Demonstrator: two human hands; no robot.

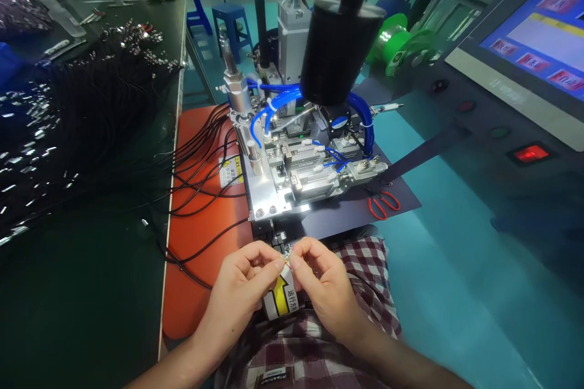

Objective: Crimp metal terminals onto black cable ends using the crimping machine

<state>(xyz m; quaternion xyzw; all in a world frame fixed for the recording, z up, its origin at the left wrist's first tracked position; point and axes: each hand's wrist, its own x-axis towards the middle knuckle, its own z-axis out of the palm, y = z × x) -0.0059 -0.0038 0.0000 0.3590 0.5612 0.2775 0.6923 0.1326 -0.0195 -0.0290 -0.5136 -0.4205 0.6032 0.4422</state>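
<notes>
Both of my hands meet at the near end of a silver bench machine point(269, 191). My left hand point(241, 285) is closed in a pinch, thumb against forefinger. My right hand point(331, 289) pinches from the other side, its fingertips almost touching the left ones. Between the fingertips show thin wires point(287, 261), one of them reddish, with a small shiny end; the fingers hide most of them. Just beyond is a small dark fixture point(278, 239) on the machine's feed track. Below the hands lies a white label with a yellow arrow point(281, 299).
Black cables point(205, 185) run across an orange board point(189, 292) from a big cable heap point(114, 85) on the left table. Red-handled scissors point(384, 205) lie right of the machine. A black nozzle point(340, 51) hangs above; a control screen point(542, 30) and green wire spool point(396, 45) stand right.
</notes>
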